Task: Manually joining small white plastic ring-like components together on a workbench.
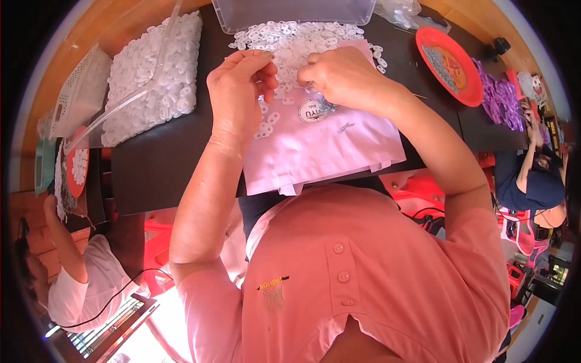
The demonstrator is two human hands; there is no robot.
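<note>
My left hand (239, 81) is raised over the left side of a pink cloth bag (296, 154), thumb and forefinger pinched together at a tiny item I cannot make out. To its right, my right hand (345, 75) has its fingers curled in a pinch above the bag, and whatever they grip is hidden. Under the right hand lies a small clump of thin silvery metal pieces (325, 107). Several small white plastic pieces with holes (266, 126) lie on the bag beside my left wrist. A larger heap of such white pieces (287, 36) spreads beyond both hands.
A clear bin (296, 15) stands behind the heap. At left, a transparent container holds many white pieces (154, 78). A red plate (422, 39) with small grey metal parts is at right, near purple strips (502, 100). Other people sit at both sides.
</note>
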